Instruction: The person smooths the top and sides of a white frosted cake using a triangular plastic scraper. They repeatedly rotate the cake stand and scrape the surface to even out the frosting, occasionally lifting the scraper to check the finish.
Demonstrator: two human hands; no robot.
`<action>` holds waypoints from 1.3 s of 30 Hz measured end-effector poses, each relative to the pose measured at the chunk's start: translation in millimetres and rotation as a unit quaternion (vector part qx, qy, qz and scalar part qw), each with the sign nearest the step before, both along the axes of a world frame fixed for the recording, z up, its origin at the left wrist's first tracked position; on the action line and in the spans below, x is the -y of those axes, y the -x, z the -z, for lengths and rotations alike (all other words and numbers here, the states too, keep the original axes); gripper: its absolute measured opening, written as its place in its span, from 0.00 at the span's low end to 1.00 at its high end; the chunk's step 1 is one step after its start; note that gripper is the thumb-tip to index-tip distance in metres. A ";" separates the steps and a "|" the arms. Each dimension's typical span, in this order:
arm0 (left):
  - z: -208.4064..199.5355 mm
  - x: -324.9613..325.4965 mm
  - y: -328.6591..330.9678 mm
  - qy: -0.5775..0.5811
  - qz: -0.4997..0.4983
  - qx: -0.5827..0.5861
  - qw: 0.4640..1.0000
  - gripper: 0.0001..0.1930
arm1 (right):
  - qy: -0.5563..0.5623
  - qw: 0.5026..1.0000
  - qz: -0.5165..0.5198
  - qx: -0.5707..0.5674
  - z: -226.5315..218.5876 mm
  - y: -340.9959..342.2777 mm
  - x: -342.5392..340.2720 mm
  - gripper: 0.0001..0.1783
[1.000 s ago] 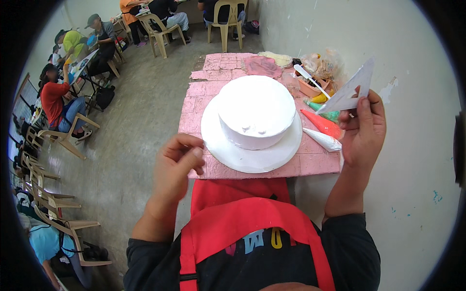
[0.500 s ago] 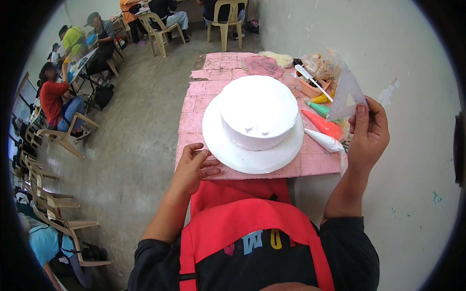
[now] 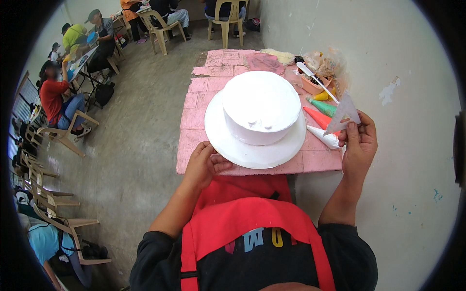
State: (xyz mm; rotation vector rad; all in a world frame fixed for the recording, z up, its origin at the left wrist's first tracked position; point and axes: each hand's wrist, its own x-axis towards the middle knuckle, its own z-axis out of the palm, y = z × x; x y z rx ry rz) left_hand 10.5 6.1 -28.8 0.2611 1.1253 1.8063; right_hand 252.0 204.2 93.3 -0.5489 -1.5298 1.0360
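White cake (image 3: 262,104) sits on a round white board (image 3: 221,133), middle of the pink counter (image 3: 194,111), straight ahead of the person. From where I stand: cake lies up & right of L hand (image 3: 206,165), up & left of R hand (image 3: 358,133). L is nearer, at the board's near-left rim; R is off to the right, clear of cake & board.

L state: fingers part-bent, thumb side against or just beside the rim. Can't tell if it's gripping the board or only touching.
R state: narrow pinch, thumb vs fingers, on a flat triangular scraper (image 3: 339,118). Scraper's up off the counter, one corner pointing away from the person, another down-left twd the board, not touching the cake.

Cake's round, so no long axis from above. Flat top, straight side, few small lumps (image 3: 259,125) on top at the near edge.

R side of counter, btwn board & wall (image 3: 388,58): piping bags in white (image 3: 323,137), red (image 3: 318,118), green (image 3: 321,107) & yellow (image 3: 323,95), tips roughly twd the cake. Behind those, orange tub (image 3: 309,87) w/ a white-handled tool (image 3: 315,77) leaning across. Pink cloth (image 3: 264,63) at the far edge.
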 end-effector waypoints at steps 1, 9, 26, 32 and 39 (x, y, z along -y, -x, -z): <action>0.0 -1.1 -1.0 -0.009 -0.011 0.011 1.000 0.14 | 0.008 1.000 -0.006 0.002 0.8 -0.2 1.4 0.14; -7.2 -3.2 -9.9 -0.037 0.021 0.006 0.999 0.19 | 0.007 0.999 -0.029 0.039 -2.4 -0.2 7.9 0.15; -27.4 -0.9 -21.2 -0.066 0.032 -0.007 0.997 0.25 | -0.439 0.894 0.029 0.081 9.3 23.8 37.0 0.19; -25.3 2.6 -37.5 -0.084 0.096 0.029 0.991 0.24 | -0.454 0.884 0.036 0.102 16.9 27.2 40.4 0.19; -32.0 0.8 -51.6 -0.087 0.076 0.082 0.990 0.20 | -0.449 0.886 0.051 0.101 20.1 21.9 35.0 0.19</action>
